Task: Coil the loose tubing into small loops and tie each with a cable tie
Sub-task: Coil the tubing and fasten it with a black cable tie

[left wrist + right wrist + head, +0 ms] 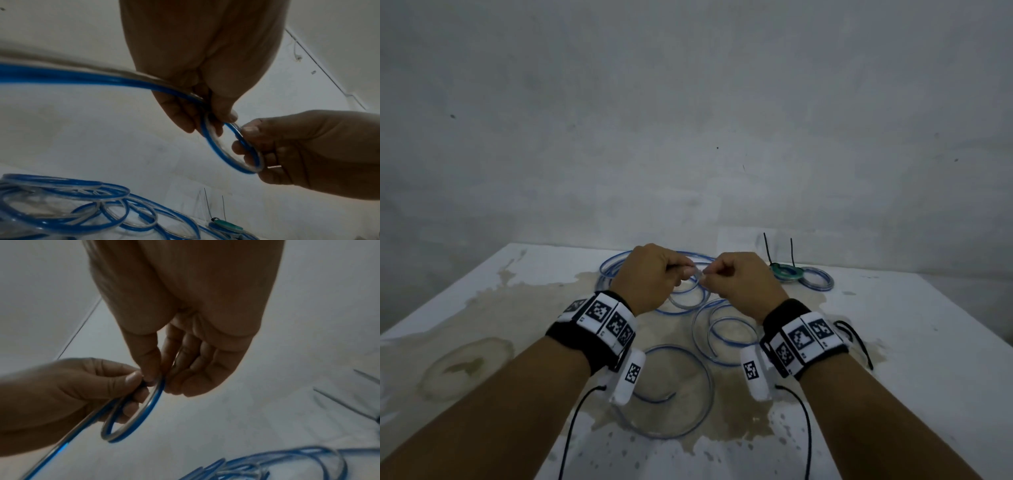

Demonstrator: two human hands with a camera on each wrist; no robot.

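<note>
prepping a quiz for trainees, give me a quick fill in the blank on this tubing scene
1. Both hands hold one small ____ of the blue-striped tubing above the table.
2. The left hand and right hand each ____ the tubing.
3. Two black cable tie tails stick ____ from the finished coils.

Missing words: loop; pinch; up

Light is dim, flat and cool in all three views, with only faint soft shadows and no glare. The head view bows and darkens toward its corners. Both wrist views are soft, smeared by motion blur at lower right in the right wrist view.
</note>
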